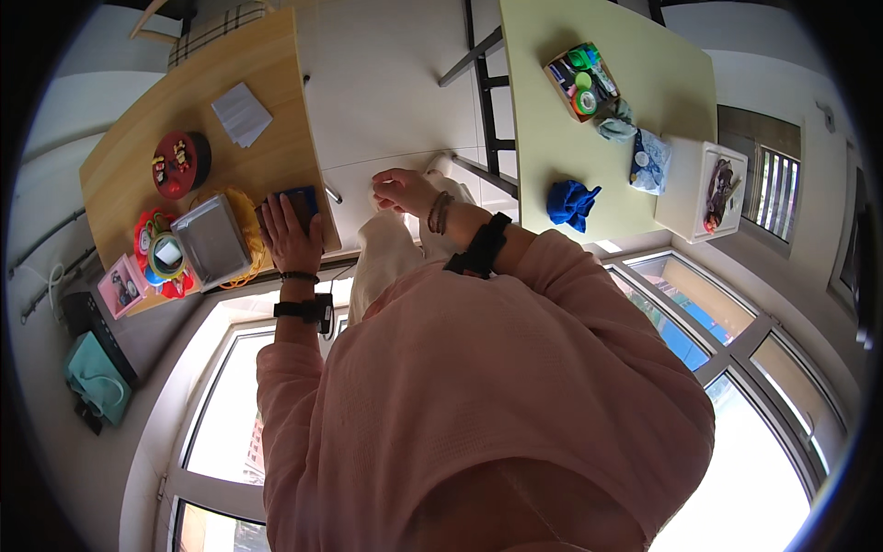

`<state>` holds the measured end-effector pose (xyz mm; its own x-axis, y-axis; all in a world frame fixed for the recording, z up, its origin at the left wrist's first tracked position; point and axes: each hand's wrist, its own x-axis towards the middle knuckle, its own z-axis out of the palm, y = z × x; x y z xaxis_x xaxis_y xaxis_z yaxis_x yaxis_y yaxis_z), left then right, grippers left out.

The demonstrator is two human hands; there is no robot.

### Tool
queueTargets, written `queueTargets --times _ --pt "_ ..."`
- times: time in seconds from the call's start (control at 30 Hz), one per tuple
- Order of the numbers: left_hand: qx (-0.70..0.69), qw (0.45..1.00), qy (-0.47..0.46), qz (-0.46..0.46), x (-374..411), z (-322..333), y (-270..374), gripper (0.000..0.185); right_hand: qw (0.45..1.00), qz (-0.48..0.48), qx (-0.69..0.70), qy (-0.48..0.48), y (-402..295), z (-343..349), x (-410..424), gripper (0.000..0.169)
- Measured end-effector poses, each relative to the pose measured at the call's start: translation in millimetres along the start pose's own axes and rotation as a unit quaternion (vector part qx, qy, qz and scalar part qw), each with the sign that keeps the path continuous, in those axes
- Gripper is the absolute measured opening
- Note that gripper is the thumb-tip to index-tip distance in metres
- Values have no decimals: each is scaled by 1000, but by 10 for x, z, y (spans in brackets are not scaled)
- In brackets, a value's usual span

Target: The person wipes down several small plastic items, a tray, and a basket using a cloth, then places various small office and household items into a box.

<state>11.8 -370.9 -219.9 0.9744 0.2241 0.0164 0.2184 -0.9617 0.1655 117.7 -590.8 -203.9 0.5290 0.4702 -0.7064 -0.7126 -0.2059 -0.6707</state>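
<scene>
My left hand point(290, 231) lies palm down on a dark blue and brown flat item point(303, 200), perhaps a folded cloth or a cover, near the edge of the wooden table point(276, 62). Its fingers are stretched out and slightly apart. Much of that item is hidden beneath the hand. Over my legs, between the two tables, hangs my right hand point(403, 192), with loosely bent fingers and nothing seen in it. Beside my left hand stand a grey, clear-topped box point(212, 239) and a yellow basket point(254, 238), partly covered by the box.
Folded grey paper point(241, 114), a red round box with figurines point(181, 164), tape rolls point(167, 251) and a pink frame point(123, 286) share the wooden table. A pale green table point(538, 152) holds a supply box point(583, 81), blue cloth point(572, 205) and white bin point(679, 186).
</scene>
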Motion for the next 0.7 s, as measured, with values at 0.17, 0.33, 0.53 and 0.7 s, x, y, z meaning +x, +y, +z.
queueTargets --times 0.17,0.33,0.53,0.7 --pt "-26 999 -7 17 166 -225 219 75 989 25 97 113 25 -1112 -553 31" --pt "-67 992 18 106 636 -632 1124 59 944 -37 200 261 145 -1973 -1032 28" --pt "-268 913 -105 289 1420 -447 2584 37 901 -105 209 365 262 -2480 -1376 30" --pt "-282 884 -186 323 2003 -18 3486 38 856 -147 253 426 344 -2660 -1534 32"
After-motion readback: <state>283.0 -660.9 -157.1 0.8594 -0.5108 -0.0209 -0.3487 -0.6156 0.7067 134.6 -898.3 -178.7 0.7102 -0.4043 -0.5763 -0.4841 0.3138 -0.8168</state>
